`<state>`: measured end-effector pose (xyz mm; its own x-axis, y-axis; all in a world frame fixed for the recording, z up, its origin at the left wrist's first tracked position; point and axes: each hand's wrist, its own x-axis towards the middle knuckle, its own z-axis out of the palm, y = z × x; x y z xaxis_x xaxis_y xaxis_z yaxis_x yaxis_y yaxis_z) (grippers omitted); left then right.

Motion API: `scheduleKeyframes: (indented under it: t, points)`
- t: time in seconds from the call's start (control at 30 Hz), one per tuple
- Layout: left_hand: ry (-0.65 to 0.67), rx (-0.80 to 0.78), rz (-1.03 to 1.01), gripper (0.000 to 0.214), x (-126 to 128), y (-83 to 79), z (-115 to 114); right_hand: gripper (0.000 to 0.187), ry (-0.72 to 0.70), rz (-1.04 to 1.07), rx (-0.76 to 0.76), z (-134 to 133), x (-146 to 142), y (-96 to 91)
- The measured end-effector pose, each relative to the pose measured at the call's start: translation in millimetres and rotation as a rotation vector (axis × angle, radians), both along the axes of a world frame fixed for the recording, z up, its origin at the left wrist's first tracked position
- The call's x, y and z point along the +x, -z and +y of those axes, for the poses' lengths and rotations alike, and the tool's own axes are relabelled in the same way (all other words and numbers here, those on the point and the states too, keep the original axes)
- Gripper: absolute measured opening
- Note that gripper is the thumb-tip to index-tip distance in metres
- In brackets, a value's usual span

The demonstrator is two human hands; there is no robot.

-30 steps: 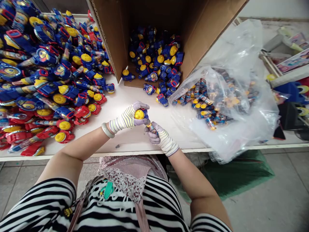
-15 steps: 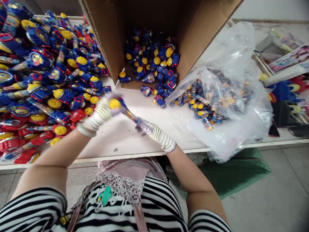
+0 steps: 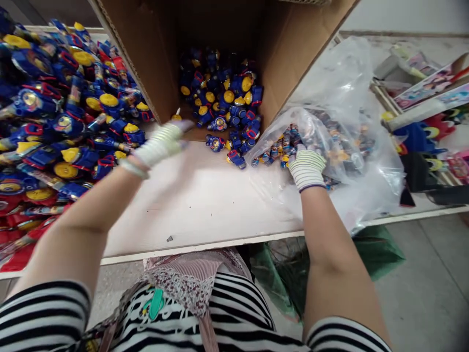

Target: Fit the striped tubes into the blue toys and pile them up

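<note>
My left hand, in a striped knit glove, is over the table just in front of the cardboard box's left side. Its fingers are motion-blurred but look stretched out, with the thumb apart and nothing visible in them. My right hand, gloved alike, reaches into the mouth of a clear plastic bag. Its fingertips are hidden among small printed tubes with yellow or blue ends. Blue toy pieces with yellow round caps lie in the cardboard box, some spilling out of its front.
A big heap of blue and red toys with tubes attached covers the table's left side. At the far right stands a printed tray with colourful items around it. Green sheeting lies below the table's front edge.
The blue toy with its tube, held between both hands before, is no longer in them. My right hand has moved right into the bag; my left hand has moved slightly up toward the box.
</note>
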<state>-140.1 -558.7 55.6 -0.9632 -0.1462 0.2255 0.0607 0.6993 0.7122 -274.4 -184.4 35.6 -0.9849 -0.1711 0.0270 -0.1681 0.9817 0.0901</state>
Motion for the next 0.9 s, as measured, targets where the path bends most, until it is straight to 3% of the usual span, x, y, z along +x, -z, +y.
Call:
scheduleKeyframes:
  t: [0.13,0.2,0.27,0.37,0.43,0.5,0.57,0.67,0.77,0.9]
  points:
    - [0.022,-0.346,-0.362,0.084,-48,34.8,43,0.044,-0.015,-0.126,0.056,-15,-19,-6.9]
    - [-0.004,-0.463,-0.445,0.089,-63,49.5,61,0.043,-0.035,-0.161,0.075,-18,-12,-7.3]
    - [-0.029,-0.421,-0.412,0.080,-64,60.5,70,0.044,-0.076,-0.150,0.051,-16,6,-3.3]
    - [-0.060,0.027,-0.312,0.061,-38,69.7,67,0.039,-0.140,-0.110,-0.152,-4,38,14.8]
    - [-0.053,0.335,-0.253,0.061,-10,69.1,61,0.035,-0.181,-0.163,-0.276,6,55,31.6]
    - [-0.017,0.545,-0.211,0.062,19,62.9,58,0.034,-0.216,-0.255,-0.271,12,67,44.6]
    - [0.064,0.815,-0.139,0.056,44,54.1,60,0.036,-0.236,-0.270,-0.259,7,79,47.8]
    - [0.197,1.231,-0.040,0.050,69,45.7,71,0.041,-0.392,-0.233,-0.470,-20,109,35.3]
    - [0.208,1.302,-0.020,0.054,83,47.1,79,0.044,-0.616,-0.270,-0.648,-57,147,19.9]
    - [0.128,1.189,0.024,0.058,93,50.5,80,0.043,-0.640,-0.274,-0.475,-87,178,11.2]
